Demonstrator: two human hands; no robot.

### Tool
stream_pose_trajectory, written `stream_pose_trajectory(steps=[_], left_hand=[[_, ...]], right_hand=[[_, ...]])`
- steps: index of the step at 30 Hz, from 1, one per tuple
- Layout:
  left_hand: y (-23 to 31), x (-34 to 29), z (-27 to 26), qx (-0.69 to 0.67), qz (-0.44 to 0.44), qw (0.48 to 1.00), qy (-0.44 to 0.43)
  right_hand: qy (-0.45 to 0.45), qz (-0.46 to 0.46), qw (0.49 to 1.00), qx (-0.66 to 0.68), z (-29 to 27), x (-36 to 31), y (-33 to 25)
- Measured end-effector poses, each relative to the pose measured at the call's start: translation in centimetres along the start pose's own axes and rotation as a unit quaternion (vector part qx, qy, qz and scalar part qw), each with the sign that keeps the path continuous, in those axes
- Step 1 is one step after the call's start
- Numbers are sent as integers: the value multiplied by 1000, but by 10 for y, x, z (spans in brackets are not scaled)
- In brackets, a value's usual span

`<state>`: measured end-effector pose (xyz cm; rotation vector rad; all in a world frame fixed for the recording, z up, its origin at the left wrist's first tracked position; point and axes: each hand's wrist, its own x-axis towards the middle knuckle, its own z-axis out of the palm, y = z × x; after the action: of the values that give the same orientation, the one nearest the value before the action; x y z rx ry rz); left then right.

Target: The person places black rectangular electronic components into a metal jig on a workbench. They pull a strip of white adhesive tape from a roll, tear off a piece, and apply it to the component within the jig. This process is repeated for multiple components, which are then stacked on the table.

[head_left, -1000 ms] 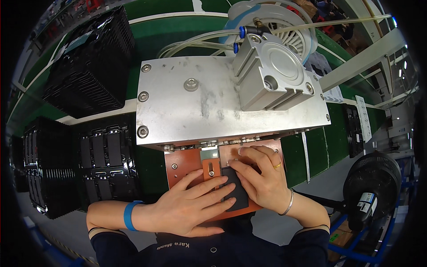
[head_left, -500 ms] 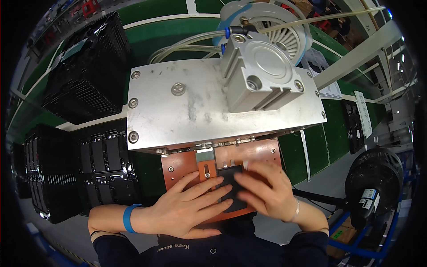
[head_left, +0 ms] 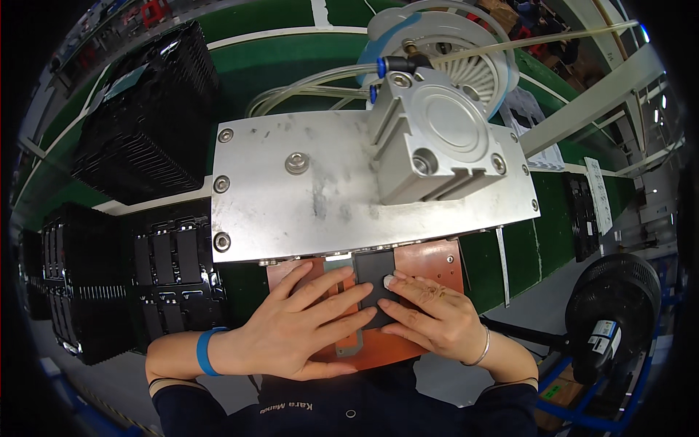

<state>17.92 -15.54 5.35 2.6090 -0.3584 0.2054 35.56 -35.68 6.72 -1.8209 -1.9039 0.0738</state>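
Observation:
A flat black rectangular piece, perhaps a battery pack, (head_left: 374, 271) lies on the copper-coloured fixture plate (head_left: 431, 260), its far end at the front edge of the press. My left hand (head_left: 302, 320) has its fingers spread, the fingertips touching the left side of the black piece. On the other side, my right hand (head_left: 429, 313) rests with fingers stretched out and tips on the piece's right edge. A white cover sits on one of its fingertips. Part of the plate is hidden under both hands. Above stands the press's silver metal top (head_left: 284, 204), carrying an air cylinder (head_left: 437, 146).
Stacked black trays (head_left: 145, 116) stand at the far left on the green bench (head_left: 269, 54). Nearer, a black tray (head_left: 171, 255) holds several flat black pieces. A black fan (head_left: 611, 313) is at the right. Clear air hoses (head_left: 313, 84) run behind the press.
The black piece has slid away from me, up to the press's front edge. My right hand has settled its fingers on the piece. The whole view has shifted slightly.

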Motion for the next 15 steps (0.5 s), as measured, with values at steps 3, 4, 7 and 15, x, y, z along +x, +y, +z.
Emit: stream_pose_trajectory(steps=[3, 4, 7, 15], left_hand=[[1, -1, 1, -4, -7, 1000, -3], [2, 0, 0, -4, -8, 1000, -6], [2, 0, 0, -6, -8, 1000, -8], [2, 0, 2, -20, -17, 1000, -4]], right_hand=[[-2, -1, 1000, 4, 0, 2, 1], [-1, 1, 1000, 5, 0, 2, 2], [0, 4, 1000, 8, 0, 2, 2], [-10, 6, 1000, 5, 0, 3, 1]])
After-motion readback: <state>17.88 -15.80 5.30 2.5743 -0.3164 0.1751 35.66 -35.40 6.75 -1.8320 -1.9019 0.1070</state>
